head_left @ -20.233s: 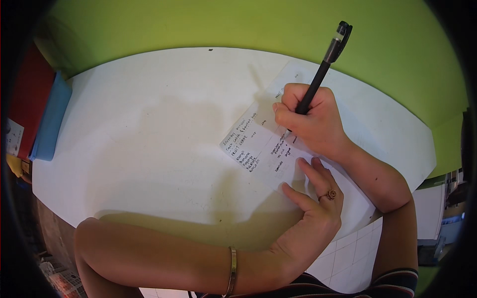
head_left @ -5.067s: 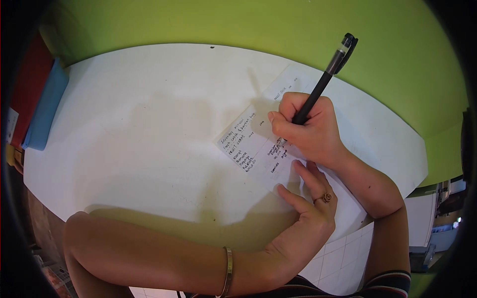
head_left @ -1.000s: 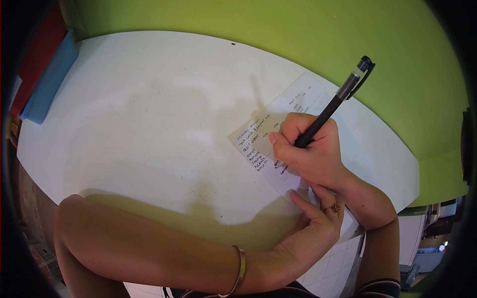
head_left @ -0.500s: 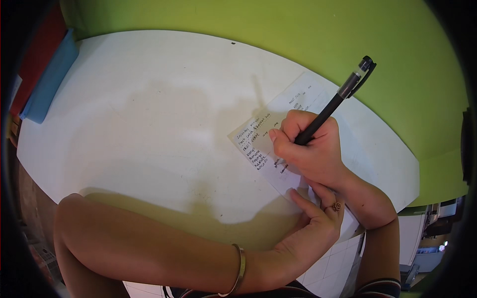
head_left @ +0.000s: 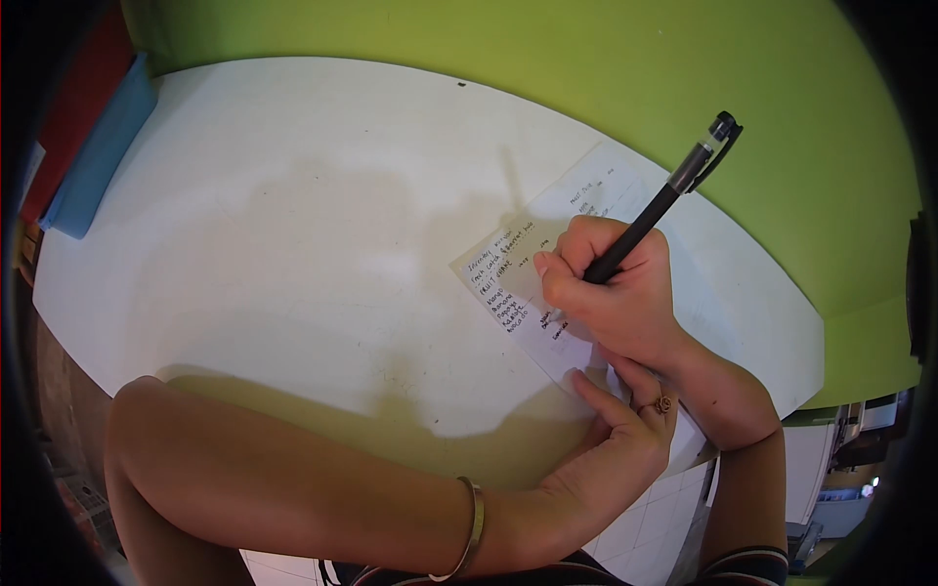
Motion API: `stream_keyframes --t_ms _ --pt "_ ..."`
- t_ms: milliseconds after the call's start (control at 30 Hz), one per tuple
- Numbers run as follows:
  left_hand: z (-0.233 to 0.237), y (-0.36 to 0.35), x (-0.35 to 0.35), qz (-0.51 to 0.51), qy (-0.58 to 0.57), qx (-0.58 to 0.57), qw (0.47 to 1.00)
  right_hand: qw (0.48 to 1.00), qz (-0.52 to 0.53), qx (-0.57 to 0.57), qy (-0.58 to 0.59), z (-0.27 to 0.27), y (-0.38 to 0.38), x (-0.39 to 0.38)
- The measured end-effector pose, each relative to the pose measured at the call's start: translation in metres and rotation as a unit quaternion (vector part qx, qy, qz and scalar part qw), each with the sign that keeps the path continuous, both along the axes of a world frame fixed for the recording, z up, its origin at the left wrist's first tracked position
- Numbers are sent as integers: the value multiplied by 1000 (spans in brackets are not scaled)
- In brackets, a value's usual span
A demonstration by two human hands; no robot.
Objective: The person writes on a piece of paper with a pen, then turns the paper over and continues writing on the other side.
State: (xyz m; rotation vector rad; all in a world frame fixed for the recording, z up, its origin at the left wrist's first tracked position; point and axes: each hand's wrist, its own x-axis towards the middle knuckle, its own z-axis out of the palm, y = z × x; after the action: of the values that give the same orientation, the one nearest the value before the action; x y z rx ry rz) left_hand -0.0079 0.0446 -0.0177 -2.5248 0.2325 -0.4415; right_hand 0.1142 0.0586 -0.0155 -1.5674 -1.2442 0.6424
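Note:
My right hand (head_left: 620, 293) is closed around a black pen (head_left: 645, 227), whose clipped cap end points up and to the right. The pen's tip is hidden behind my fingers. Under that hand lies a sheet of paper (head_left: 496, 266) with handwritten lists, including a column of fruit names. My left hand (head_left: 625, 435), with a ring on one finger, rests at the paper's lower edge, just below my right wrist. Its thumb is stretched out on the sheet, apart from the other fingers, which are partly hidden. A bracelet (head_left: 476, 527) circles my left wrist.
The white table (head_left: 293, 127) has a curved far edge against a green wall (head_left: 762, 88). At the far left are a blue container (head_left: 103, 146) and a red surface beside it. Assorted items (head_left: 845, 488) lie low on the right, beyond the table. Pale tiles show below.
My right hand and the pen have shifted very slightly to the right. The left hand stays at the paper's lower edge, and the view has moved a little.

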Motion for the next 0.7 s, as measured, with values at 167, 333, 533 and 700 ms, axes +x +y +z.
stream_keyframes --t_ms 167,333,533,700 --pt "-3 -1 1 6 -11 0 1000 1000 0 -1 -5 0 1 -1" --pt "0 1 1 -1 0 1 1000 1000 -17 -9 15 0 1 0" --pt "2 2 1 -4 4 1 1000 1000 -7 5 -9 -2 1 1" --pt "-1 0 1 8 -6 5 1000 1000 -19 3 0 0 1 0"
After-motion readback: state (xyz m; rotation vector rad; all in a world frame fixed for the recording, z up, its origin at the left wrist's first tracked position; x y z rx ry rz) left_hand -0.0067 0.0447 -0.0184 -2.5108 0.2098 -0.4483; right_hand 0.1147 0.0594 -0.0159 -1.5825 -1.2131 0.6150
